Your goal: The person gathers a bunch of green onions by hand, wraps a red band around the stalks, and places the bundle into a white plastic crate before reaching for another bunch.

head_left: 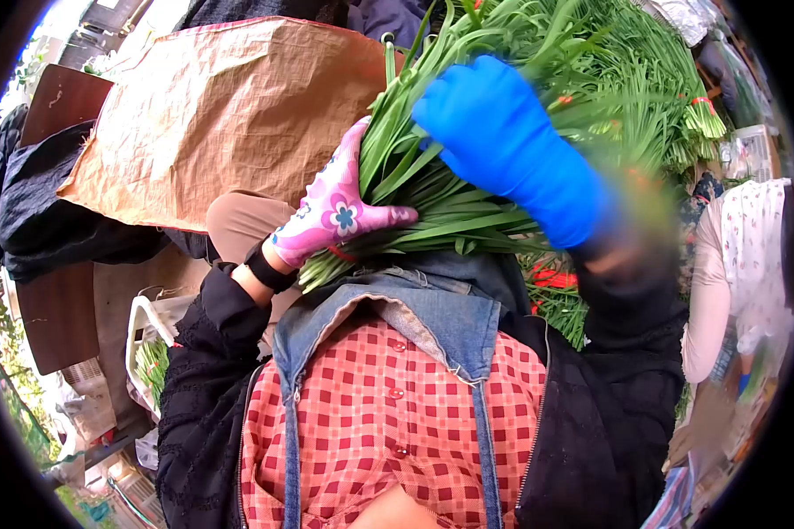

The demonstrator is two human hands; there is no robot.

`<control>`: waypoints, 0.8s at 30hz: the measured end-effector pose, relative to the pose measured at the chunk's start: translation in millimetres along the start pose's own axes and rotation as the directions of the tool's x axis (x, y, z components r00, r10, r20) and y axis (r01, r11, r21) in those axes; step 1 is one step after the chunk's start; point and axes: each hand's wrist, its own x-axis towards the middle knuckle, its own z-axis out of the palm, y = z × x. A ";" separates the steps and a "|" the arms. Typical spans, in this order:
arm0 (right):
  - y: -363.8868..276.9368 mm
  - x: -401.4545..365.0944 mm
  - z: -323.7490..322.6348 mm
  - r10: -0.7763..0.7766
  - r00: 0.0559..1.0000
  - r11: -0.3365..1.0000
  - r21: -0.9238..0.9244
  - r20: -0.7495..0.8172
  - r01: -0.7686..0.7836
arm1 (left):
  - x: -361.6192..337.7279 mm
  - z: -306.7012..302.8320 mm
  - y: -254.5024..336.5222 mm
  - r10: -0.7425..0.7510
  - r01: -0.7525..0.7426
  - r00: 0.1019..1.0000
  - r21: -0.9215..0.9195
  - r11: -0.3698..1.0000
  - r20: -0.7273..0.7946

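My left hand [340, 207], in a pink floral glove, is closed around the pale stem end of a large bunch of garlic chives [459, 207] held over my lap. A red tie [342, 254] shows below its palm, at the stems. My right hand [494, 123], in a blue glove, is curled in a fist over the leafy part of the bunch. Leaves pass close by its thumb, but whatever is inside the fingers is hidden. The right wrist is blurred by motion.
A pile of tied garlic chive bundles [635, 70] rises behind my right hand. A brown woven sheet [247, 106] spreads at the upper left. Beside my left elbow stands a white plastic basket [141, 331] with greens. At the right edge is a person in a patterned top [754, 238].
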 end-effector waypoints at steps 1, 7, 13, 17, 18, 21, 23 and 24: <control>1.4 3.3 2.7 0.025 1.000 0.999 0.030 -0.008 -0.025 | 2.4 -2.9 1.9 -0.058 0.059 0.998 -0.080 0.995 0.020; -19.6 -25.5 -49.3 0.164 0.913 0.979 0.174 -0.374 -0.105 | 18.6 -13.4 -15.5 -0.067 0.118 0.992 -0.557 0.822 0.110; -44.7 -40.4 5.1 0.151 0.984 0.969 0.213 -0.099 -0.127 | 36.8 -23.1 10.0 0.016 0.011 0.998 -0.437 0.899 0.059; -53.8 -58.2 25.7 0.226 0.974 0.937 0.271 0.008 -0.220 | 38.1 -24.9 12.4 -0.088 0.112 0.993 -0.403 0.908 0.077; -55.8 -59.7 29.5 0.245 0.969 0.933 0.277 -0.016 -0.231 | 40.1 -23.0 7.7 -0.121 0.145 0.989 -0.451 0.880 0.082; -59.8 -59.4 36.4 0.297 0.953 0.909 0.320 -0.050 -0.267 | 41.9 -25.6 -8.6 -0.140 0.169 0.986 -0.502 0.848 0.095; -63.2 -59.9 38.2 0.313 0.949 0.892 0.356 -0.046 -0.278 | 37.7 -26.6 -6.6 -0.164 0.186 0.982 -0.524 0.831 0.088; -66.1 -60.7 38.3 0.332 0.943 0.875 0.386 -0.036 -0.293 | 36.3 -26.9 -7.0 -0.153 0.170 0.985 -0.514 0.841 0.077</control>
